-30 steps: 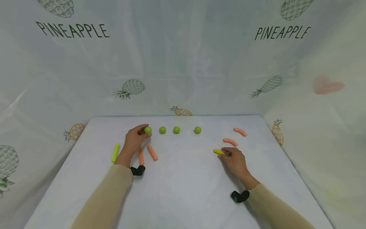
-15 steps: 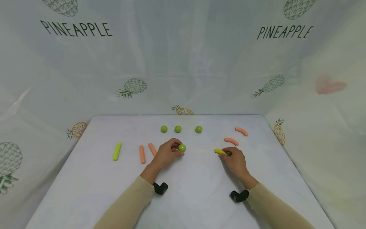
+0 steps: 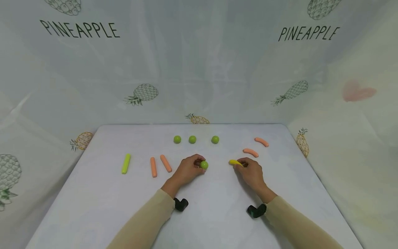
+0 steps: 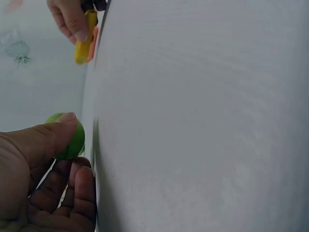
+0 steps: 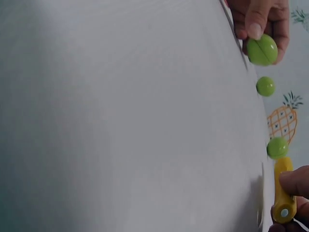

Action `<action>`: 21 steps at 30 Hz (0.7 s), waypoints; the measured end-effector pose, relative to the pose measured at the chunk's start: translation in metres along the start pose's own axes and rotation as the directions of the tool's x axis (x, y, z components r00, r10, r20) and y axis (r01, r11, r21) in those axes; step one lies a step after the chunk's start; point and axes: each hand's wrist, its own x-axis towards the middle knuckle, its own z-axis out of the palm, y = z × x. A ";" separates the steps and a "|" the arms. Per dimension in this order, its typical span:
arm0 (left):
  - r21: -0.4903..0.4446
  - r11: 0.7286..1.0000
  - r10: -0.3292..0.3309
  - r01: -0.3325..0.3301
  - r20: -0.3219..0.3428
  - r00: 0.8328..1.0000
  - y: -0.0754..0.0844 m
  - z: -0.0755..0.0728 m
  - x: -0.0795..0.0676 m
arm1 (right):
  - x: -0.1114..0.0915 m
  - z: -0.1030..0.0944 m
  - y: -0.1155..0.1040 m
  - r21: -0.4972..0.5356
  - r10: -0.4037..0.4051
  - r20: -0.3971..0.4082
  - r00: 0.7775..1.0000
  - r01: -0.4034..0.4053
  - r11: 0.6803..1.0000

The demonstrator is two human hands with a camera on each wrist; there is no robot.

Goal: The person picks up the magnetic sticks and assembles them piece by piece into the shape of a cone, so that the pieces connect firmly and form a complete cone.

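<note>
My left hand (image 3: 188,170) pinches a small glossy green ball (image 3: 204,165) over the middle of the table. In the left wrist view the thumb (image 4: 63,133) presses on the ball, and the other fingers curl below it. To the right, my right hand (image 3: 252,173) holds a short yellow stick (image 3: 235,162) between thumb and fingers, its free end pointing left toward the ball. A pale round spot marks one end of the yellow stick (image 5: 284,193) in the right wrist view. The hands are a short gap apart, close over the table.
Behind the hands, several green balls (image 3: 192,139) lie in a row on the white table (image 3: 214,214). A yellow-green stick (image 3: 125,163) and two orange sticks (image 3: 153,167) lie left. Two curved, sausage-like orange pieces (image 3: 250,152) lie back right. A pineapple-print cloth (image 3: 199,69) hangs behind.
My left hand has carried the green ball from the back left to the table's middle, nearer the right hand. The right hand, still gripping the yellow stick, has barely shifted.
</note>
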 end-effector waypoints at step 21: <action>0.054 0.999 -0.004 0.003 0.006 1.000 0.000 0.011 0.010 | 0.000 0.039 -0.043 0.082 -0.076 0.097 0.992 0.068 0.994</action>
